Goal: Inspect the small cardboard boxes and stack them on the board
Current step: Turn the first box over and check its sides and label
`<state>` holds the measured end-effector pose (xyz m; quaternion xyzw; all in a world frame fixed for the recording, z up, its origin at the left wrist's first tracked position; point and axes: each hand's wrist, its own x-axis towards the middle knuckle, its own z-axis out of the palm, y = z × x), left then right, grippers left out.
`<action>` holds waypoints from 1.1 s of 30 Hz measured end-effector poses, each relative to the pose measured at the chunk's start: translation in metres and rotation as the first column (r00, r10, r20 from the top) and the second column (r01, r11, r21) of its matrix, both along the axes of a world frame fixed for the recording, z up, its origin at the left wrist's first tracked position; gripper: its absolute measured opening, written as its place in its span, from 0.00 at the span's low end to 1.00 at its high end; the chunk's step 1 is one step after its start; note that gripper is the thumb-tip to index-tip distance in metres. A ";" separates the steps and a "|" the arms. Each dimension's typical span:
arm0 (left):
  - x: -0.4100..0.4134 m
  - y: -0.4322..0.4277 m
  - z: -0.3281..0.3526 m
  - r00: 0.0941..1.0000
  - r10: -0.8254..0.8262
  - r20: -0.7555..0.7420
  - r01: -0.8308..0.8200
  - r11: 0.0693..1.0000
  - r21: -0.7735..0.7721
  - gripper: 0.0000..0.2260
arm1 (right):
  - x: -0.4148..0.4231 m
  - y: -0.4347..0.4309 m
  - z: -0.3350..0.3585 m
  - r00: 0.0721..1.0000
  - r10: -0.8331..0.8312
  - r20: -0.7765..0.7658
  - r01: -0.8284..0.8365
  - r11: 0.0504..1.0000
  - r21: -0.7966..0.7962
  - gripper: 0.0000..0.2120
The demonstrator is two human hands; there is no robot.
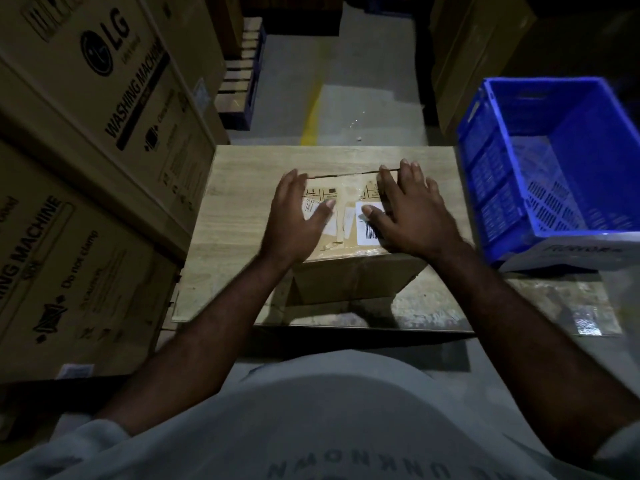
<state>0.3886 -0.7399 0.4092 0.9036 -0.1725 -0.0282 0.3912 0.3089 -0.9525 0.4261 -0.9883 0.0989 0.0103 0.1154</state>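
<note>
A small taped cardboard box with white labels and a barcode sticker stands on the pale wooden board in the middle of the view. My left hand lies flat on the left part of the box top, fingers straight and reaching its far left corner. My right hand rests flat on the right part of the top, fingers stretched to the far edge, thumb on the barcode label. Neither hand curls round the box.
Large washing machine cartons are stacked close on the left. A blue plastic crate sits to the right of the board, with a white package at its near edge. Grey concrete floor with a yellow line lies beyond.
</note>
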 end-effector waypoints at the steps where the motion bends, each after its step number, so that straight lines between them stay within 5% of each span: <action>1: 0.001 0.002 -0.003 0.998 0.051 -0.048 -0.055 0.995 -0.082 0.30 | -0.003 0.005 0.005 1.000 0.030 0.004 -0.030 1.000 0.005 0.43; 4: 0.002 0.008 -0.006 0.918 0.145 -0.370 -0.274 0.906 -0.323 0.29 | -0.016 0.032 0.018 0.980 0.197 0.032 -0.197 0.980 0.021 0.47; 8: 0.012 0.018 -0.044 0.692 -0.018 -0.722 -0.449 0.772 -0.449 0.36 | -0.021 0.071 0.011 0.908 0.418 0.014 -0.417 0.908 -0.049 0.47; 12: -0.002 0.018 -0.031 0.652 -0.053 -0.756 -0.468 0.757 -0.456 0.22 | -0.014 0.096 -0.010 0.875 0.482 0.042 -0.474 0.872 -0.124 0.42; 15: -0.009 0.018 -0.034 0.609 -0.107 -0.786 -0.471 0.749 -0.467 0.22 | -0.013 0.101 -0.015 0.877 0.477 0.060 -0.462 0.871 -0.169 0.35; 20: -0.009 0.026 -0.033 0.599 -0.036 -0.800 -0.379 0.867 -0.323 0.18 | -0.020 0.090 -0.007 0.909 0.400 0.114 -0.383 0.912 -0.145 0.32; 22: -0.012 0.027 -0.034 0.531 0.005 -0.848 -0.389 0.890 -0.239 0.13 | -0.023 0.078 -0.003 0.920 0.369 0.133 -0.354 0.927 -0.123 0.32; 29: -0.028 0.015 -0.070 0.306 -0.007 -0.952 -0.348 0.930 -0.119 0.32 | -0.048 0.017 0.007 0.915 0.200 0.350 -0.214 0.977 0.003 0.33; 33: -0.033 0.004 -0.073 0.284 -0.081 -0.955 -0.369 0.910 -0.187 0.28 | -0.064 -0.007 0.008 0.912 0.083 0.402 -0.157 0.975 0.156 0.30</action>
